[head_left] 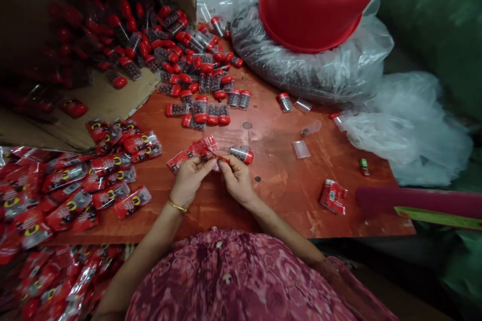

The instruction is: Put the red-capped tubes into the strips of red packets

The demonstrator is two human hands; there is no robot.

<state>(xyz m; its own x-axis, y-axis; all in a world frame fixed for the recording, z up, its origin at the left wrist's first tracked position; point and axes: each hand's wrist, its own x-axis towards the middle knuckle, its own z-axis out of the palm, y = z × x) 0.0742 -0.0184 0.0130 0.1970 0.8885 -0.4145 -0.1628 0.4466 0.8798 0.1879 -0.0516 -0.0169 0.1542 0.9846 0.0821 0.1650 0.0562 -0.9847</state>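
My left hand [190,178] and my right hand [237,180] meet over the red-brown table [286,185], both pinching a red printed plastic sleeve [194,151] at its near end. A small clear vial with a red cap [242,154] lies just beyond my right hand, touching the sleeve's end. A gold bangle sits on my left wrist. Whether the vial is partly inside the sleeve I cannot tell.
Several red-capped vials [199,85] spill from a cardboard box [94,100] at the far left. Packed red sleeves [75,185] pile at the left. A red bucket [316,5] rests on a filled plastic bag [301,70]. More red sleeves [333,195] and loose clear vials [301,149] lie on the right.
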